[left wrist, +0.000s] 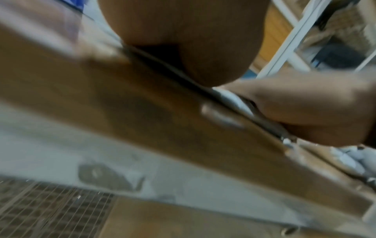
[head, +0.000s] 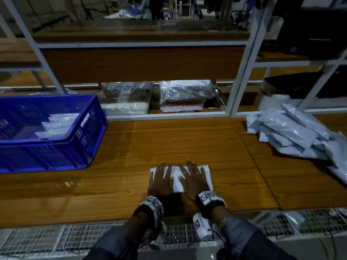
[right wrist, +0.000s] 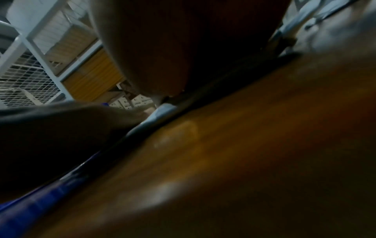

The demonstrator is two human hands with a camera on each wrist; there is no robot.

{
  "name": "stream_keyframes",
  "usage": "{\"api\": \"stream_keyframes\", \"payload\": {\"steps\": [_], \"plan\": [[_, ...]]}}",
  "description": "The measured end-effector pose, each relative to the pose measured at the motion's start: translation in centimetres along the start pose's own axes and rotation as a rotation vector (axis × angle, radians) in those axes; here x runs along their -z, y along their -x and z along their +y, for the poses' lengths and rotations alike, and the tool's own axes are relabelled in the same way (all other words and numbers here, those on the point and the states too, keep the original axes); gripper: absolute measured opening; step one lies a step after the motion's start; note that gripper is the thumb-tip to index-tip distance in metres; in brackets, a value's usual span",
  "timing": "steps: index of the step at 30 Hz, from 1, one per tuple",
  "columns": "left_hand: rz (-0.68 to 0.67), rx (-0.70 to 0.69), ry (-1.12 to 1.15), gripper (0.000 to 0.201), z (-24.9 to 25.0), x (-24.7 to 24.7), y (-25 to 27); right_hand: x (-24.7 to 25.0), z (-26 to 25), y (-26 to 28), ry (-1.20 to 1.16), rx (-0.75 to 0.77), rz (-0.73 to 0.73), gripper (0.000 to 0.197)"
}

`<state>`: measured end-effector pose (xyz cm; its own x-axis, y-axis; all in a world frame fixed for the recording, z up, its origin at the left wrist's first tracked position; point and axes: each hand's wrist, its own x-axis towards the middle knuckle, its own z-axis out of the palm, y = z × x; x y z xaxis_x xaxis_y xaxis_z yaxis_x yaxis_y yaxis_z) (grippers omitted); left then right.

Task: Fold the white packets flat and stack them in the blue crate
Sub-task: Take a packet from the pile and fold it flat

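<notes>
1. On the wooden table, near its front edge, a white packet lies flat under both my palms.
2. My left hand presses its left part, fingers straight and spread, gripping nothing.
3. My right hand presses its right part the same way, fingers straight, thumbs nearly meeting over the middle.
4. At my left stands the blue crate, well apart from the packet, with a few white packets lying inside.
5. At my right, a loose heap of packets lies on the table.
</notes>
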<state>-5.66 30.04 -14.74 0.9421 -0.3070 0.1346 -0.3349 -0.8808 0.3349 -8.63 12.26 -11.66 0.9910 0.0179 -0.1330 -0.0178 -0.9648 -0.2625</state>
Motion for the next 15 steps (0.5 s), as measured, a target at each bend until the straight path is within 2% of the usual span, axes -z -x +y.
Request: {"api": "stream_keyframes", "payload": {"steps": [3,6,9,13,15], "plan": [[0.01,0.016,0.002,0.063,-1.7,0.1,0.2,-0.2,2.1,0.1,-0.041,-0.114,0.025,0.072],[0.0,-0.007,-0.018,0.062,-2.3,0.1,0.4,-0.8,2.1,0.4,-0.062,-0.118,0.076,0.092],[-0.036,-0.009,-0.008,0.061,-2.6,-0.5,0.4,-1.2,1.4,0.3,-0.046,-0.122,0.098,0.081],[-0.028,-0.04,-0.023,0.062,-2.7,-0.2,0.1,-0.7,1.1,0.3,-0.07,-0.144,0.059,0.079],[-0.009,-0.01,-0.048,0.066,-1.8,0.3,0.1,0.1,1.1,0.4,-0.063,-0.152,0.017,0.067]]}}
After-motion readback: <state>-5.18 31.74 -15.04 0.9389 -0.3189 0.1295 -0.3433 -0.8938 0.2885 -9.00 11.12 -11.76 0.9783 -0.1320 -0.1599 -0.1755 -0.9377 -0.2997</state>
